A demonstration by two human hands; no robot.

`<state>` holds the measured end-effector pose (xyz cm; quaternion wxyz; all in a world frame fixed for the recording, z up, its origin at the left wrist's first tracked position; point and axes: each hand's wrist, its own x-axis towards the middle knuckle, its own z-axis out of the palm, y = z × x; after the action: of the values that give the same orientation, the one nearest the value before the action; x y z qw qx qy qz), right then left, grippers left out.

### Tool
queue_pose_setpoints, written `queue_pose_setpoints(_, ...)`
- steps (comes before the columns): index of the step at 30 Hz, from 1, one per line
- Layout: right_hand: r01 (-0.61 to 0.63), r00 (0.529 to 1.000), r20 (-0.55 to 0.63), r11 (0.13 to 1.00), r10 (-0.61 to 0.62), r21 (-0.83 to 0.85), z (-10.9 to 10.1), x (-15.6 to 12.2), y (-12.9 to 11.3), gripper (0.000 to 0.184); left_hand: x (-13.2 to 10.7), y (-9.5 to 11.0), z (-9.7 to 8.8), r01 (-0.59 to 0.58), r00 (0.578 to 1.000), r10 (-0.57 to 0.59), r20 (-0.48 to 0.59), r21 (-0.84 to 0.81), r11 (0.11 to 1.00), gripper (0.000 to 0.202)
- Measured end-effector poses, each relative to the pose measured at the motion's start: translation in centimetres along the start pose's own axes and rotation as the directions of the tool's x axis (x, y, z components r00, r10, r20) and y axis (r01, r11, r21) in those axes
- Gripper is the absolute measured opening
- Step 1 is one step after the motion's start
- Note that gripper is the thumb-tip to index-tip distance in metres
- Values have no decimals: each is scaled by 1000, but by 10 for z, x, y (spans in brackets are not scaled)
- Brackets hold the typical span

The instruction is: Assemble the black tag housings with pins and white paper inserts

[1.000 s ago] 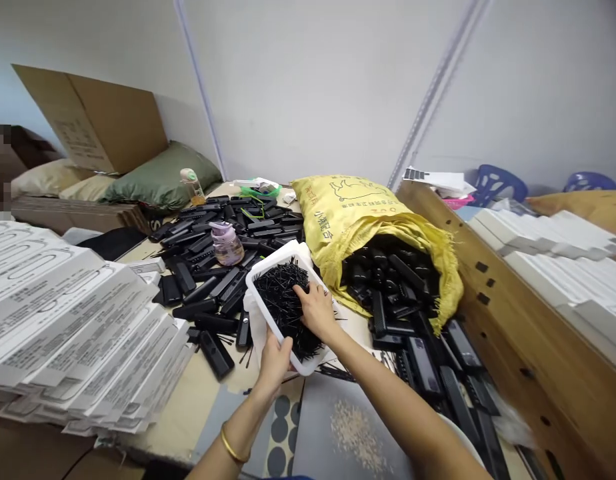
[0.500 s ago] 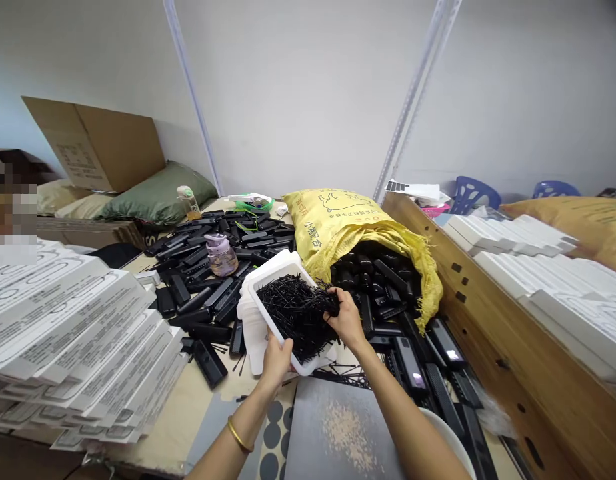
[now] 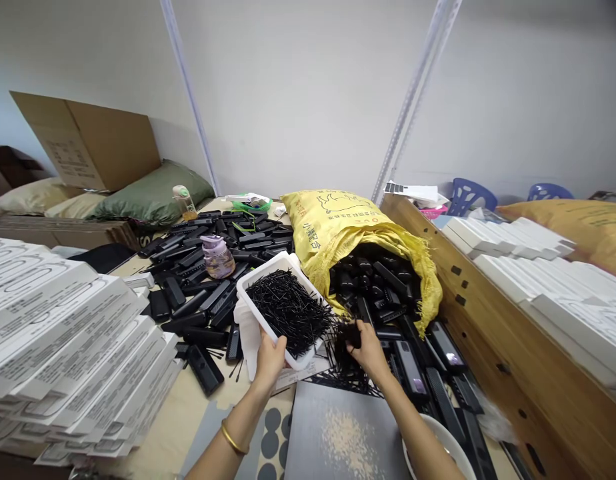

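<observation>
My left hand [image 3: 271,359] grips the near left rim of a white plastic tray [image 3: 251,301], thumb on top. The tray is tilted and heaped with thin black sticks [image 3: 291,313], whose exact kind I cannot make out. Just right of the tray, my right hand [image 3: 369,350] is closed on a dark bunch of the same sticks [image 3: 347,340]. More sticks lie loose on the table below that hand. Behind it is the mouth of a yellow woven sack [image 3: 315,230], lying on its side with glossy black parts [image 3: 361,272] inside.
Black slotted plastic pieces [image 3: 203,370] cover much of the table, around a purple-lidded jar [image 3: 218,257]. White boxes [image 3: 63,333] are stacked at left. A grey board [image 3: 308,427] with beige bits and a white bowl [image 3: 438,433] lie in front. A wooden panel [image 3: 488,333] borders the right.
My right hand has moved from the tray's right side, rightward and down, with a bunch of black sticks. The tray in my left hand has shifted slightly left.
</observation>
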<state>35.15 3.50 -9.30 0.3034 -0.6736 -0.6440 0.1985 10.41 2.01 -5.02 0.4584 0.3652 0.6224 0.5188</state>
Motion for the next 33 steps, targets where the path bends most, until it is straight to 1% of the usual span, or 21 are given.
queue_pose_setpoints(2, 31, 995, 101, 992, -19, -118, -5, -2, -6, 52, 2, 2, -1, -5, 1000, 5, -5, -9, 1000, 47)
queue_pose_setpoints(3, 48, 992, 126, 987, -28, -156, -9, -2, -13, 53, 2, 3, -1, -5, 1000, 5, -6, -12, 1000, 47)
queue_pose_setpoints(5, 94, 990, 123, 973, -69, -212, -18, -1, -34, 51, 3, 5, -1, -4, 1000, 4, -1, -16, 1000, 48)
queue_pose_setpoints(7, 163, 985, 86, 960, -147, -227, -20, 1, -63, 46, 1, 6, 1, -1, 1000, 1, 12, -15, 1000, 50)
queue_pose_setpoints(8, 215, 974, 117, 952, -194, -216, -17, 2, -79, 47, 0, 6, 2, 0, 1000, 0, 21, -13, 1000, 51)
queue_pose_setpoints(9, 268, 956, 181, 939, -231, -216, -12, 3, -94, 55, -1, 7, 3, 2, 1000, -1, 30, -11, 1000, 53)
queue_pose_setpoints(10, 299, 941, 238, 921, -241, -249, -4, 3, -108, 67, -2, 7, 4, 3, 999, -3, 40, -8, 1000, 56)
queue_pose_setpoints(11, 295, 940, 264, 902, -215, -316, 4, 4, -120, 77, -4, 8, 5, 5, 999, -5, 47, -3, 1000, 59)
queue_pose_setpoints(12, 264, 948, 269, 887, -167, -379, 13, 6, -129, 87, -5, 9, 6, 8, 999, -8, 50, 4, 1000, 62)
queue_pose_setpoints(13, 252, 952, 272, 865, -141, -434, 20, 8, -136, 91, -7, 9, 6, 13, 999, -13, 49, 12, 1000, 65)
queue_pose_setpoints(14, 243, 956, 267, 843, -124, -479, 25, 11, -139, 88, -8, 10, 5, 18, 999, -19, 45, 19, 1000, 67)
queue_pose_setpoints(16, 258, 955, 264, 812, -133, -524, 30, 18, -138, 70, -9, 12, 5, 32, 999, -33, 41, 33, 999, 69)
queue_pose_setpoints(18, 278, 951, 268, 796, -152, -537, 27, 24, -132, 53, -10, 14, 5, 41, 998, -43, 54, 49, 998, 70)
queue_pose_setpoints(20, 294, 946, 282, 790, -160, -537, 19, 30, -124, 47, -11, 14, 7, 39, 997, -43, 71, 54, 998, 70)
queue_pose_setpoints(24, 331, 931, 319, 779, -177, -533, -1, 34, -112, 41, -12, 14, 14, 42, 997, -39, 73, -31, 999, 68)
queue_pose_setpoints(27, 319, 938, 300, 779, -175, -540, -20, 30, -105, 40, -12, 15, 17, 66, 996, -61, 58, -91, 994, 64)
queue_pose_setpoints(30, 259, 957, 254, 807, -140, -530, -40, 22, -92, 46, -10, 19, 17, 84, 996, -80, 48, -98, 992, 63)
queue_pose_setpoints(33, 150, 976, 214, 859, -49, -490, -50, 13, -69, 54, -7, 24, 16, 98, 995, -95, 41, -93, 991, 65)
